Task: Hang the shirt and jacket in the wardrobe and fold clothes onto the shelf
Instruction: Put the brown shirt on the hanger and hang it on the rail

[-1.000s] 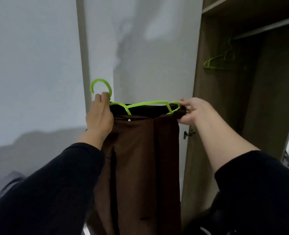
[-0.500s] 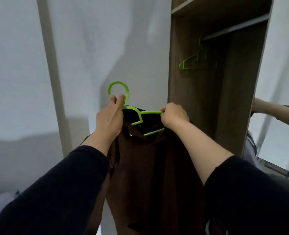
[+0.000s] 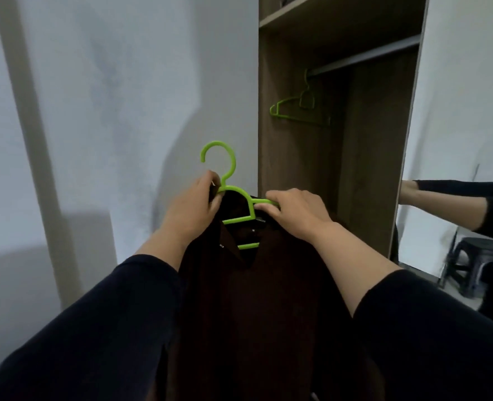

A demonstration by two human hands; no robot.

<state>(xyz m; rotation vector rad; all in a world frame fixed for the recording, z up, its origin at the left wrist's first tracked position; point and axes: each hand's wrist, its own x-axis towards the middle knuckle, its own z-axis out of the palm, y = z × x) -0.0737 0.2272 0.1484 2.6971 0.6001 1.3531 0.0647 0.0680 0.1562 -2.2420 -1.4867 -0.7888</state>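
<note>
Left hand (image 3: 194, 208): held up in front of the chest; fingers (image 3: 212, 180) curled round the neck of the green hanger (image 3: 241, 195), just below its hook, w/ dark collar fabric caught in the same grip.
Right hand (image 3: 296, 212): fingers curled over the hanger's right shoulder bar, pinching bar and cloth together.
Green hanger: plastic, hook uppermost and free in the air, opening to the left; two lower cross-bars showed in the neck opening of the garment.
Brown garment (image 3: 268, 299): dark brown, collared, draped on the hanger and hanging straight down betw. the two forearms; small pale snap or button visible nr the collar. Shirt or jacket, could not tell which.
Sleeves (image 3: 100, 328): dark, long, on both arms; right one pushed up the forearm.
Wardrobe (image 3: 294, 146): brown wood-look carcass, open, to the right of and beyond the hands; garment was outside it, not yet on the rail.
Rail (image 3: 366, 57): grey bar across the upper compartment, under a shelf (image 3: 291, 15).
Spare hanger (image 3: 297, 107): same green, hung from the rail at its left end, bare.
Mirror door (image 3: 456, 140): at far right, reflected a dark-sleeved arm and a dark stool (image 3: 471, 267).
Wall (image 3: 123, 96): pale, w/ a vertical beige strip at left.
</note>
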